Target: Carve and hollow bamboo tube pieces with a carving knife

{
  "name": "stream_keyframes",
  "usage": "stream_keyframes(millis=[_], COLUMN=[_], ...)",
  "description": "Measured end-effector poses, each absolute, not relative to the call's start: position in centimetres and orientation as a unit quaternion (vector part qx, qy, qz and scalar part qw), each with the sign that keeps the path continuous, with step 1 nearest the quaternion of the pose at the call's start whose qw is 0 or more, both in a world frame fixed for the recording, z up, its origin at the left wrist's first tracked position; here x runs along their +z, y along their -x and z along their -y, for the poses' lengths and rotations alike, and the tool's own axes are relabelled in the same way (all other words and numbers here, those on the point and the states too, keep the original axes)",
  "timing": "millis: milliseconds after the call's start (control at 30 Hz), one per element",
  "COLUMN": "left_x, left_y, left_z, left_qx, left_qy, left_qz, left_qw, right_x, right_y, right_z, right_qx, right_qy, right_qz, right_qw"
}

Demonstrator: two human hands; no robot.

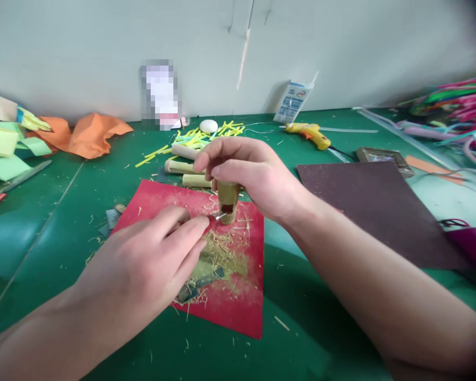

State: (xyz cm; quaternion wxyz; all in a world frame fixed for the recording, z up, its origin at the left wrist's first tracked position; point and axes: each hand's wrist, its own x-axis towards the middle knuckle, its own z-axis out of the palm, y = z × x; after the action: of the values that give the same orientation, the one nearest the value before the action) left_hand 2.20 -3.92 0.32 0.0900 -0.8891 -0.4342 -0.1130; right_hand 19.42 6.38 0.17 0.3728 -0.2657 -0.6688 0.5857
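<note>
My left hand (pixel 146 259) is closed around a small red-handled tool (pixel 212 219) with a thin metal tip. That tip meets the edge of a dark opening in the side of a short bamboo tube (pixel 228 197). Upright on a red sheet (pixel 246 312), the tube is steadied from above by my right hand (pixel 254 172), its fingers curled over the top. The tube's upper end is hidden by those fingers. Pale shavings (pixel 220 246), dust and dark sandpaper-like scraps (pixel 200 280) lie on the sheet in front of the tube.
Behind are more bamboo pieces (pixel 182 167), yellow-green strips (pixel 154 155) and a white egg-shaped object (pixel 208 126). A yellow glue gun (pixel 309 135) and a dark brown sheet (pixel 365 211) lie to the right. Orange paper (pixel 97 135) and folded green paper (pixel 6 164) occupy the left.
</note>
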Motion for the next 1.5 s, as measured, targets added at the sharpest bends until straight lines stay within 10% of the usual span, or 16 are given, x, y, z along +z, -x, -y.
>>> stream_keyframes(millis=[1500], left_x=[-2.0], left_y=[-3.4], left_z=[3.5], left_qx=[-0.083], left_qy=[0.819], left_qz=[0.545], left_qw=[0.159], right_x=[-2.3], right_y=[-17.0], right_z=[-6.9], right_qx=[0.583], right_qy=[0.187], right_qz=[0.605], right_qw=[0.509])
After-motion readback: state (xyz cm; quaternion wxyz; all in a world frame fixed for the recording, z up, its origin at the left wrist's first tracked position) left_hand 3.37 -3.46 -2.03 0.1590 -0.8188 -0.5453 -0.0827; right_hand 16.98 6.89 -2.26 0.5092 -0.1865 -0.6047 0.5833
